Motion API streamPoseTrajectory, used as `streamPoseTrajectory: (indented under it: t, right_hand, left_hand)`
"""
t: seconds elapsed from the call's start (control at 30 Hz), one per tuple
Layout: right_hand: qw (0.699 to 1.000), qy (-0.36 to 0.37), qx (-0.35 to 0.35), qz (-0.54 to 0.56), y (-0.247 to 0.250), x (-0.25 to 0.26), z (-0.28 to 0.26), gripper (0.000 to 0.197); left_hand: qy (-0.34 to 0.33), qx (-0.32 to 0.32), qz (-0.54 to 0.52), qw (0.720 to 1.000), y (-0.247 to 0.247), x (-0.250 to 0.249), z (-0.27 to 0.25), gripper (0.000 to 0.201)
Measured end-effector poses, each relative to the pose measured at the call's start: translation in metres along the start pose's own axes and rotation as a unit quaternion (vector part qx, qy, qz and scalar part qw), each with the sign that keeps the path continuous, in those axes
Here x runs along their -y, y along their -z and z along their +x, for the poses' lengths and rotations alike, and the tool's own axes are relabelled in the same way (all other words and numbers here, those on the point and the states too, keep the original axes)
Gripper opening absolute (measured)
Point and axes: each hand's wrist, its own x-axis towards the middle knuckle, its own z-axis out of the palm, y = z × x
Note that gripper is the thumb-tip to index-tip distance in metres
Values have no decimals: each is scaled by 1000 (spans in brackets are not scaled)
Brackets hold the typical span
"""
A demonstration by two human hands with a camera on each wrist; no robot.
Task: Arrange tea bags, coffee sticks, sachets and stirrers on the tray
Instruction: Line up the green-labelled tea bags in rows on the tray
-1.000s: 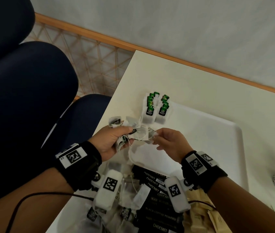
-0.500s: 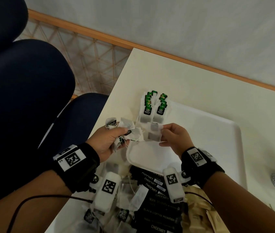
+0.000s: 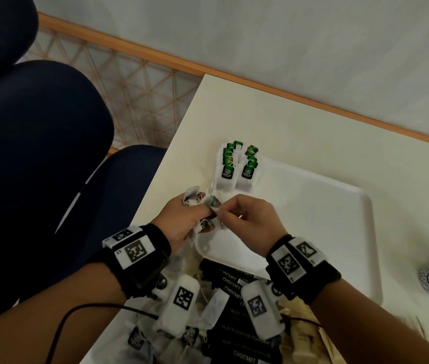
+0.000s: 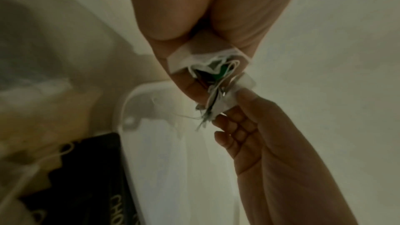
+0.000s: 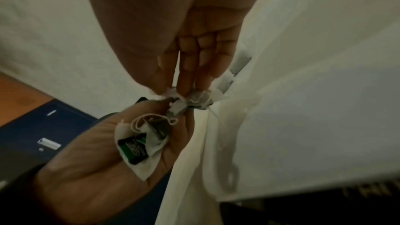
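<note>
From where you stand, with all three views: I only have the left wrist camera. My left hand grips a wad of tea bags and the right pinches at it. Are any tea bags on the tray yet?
Observer: Yes. Two neat rows of green-tag tea bags lie at the far left corner of the tray.
Operator: What is near me, off the tray?
Observer: A loose pile of black coffee sticks and more tea bags sits on the table, under both wrists.
Operator: Is my left hand's wad one bag?
Observer: No. The right wrist view shows the left hand holding several crumpled bags; the right hand pinches one at the top.
</note>
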Motion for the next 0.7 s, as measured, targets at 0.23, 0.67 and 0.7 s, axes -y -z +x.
streamPoseTrajectory:
  t: [0.23,0.67,0.7]
  right_hand:
    - [998,-17,59,23,13,0,3,53]
    - [979,5,-51,-198,39,-19,24,17]
    - [977,7,-48,-205,41,-19,26,13]
  left_hand:
    - [-2,30,30,999,5,-4,-2,48]
    - [-18,-12,8,1000,13,-2,5,33]
    - [-18,-12,7,1000,14,-3,5,27]
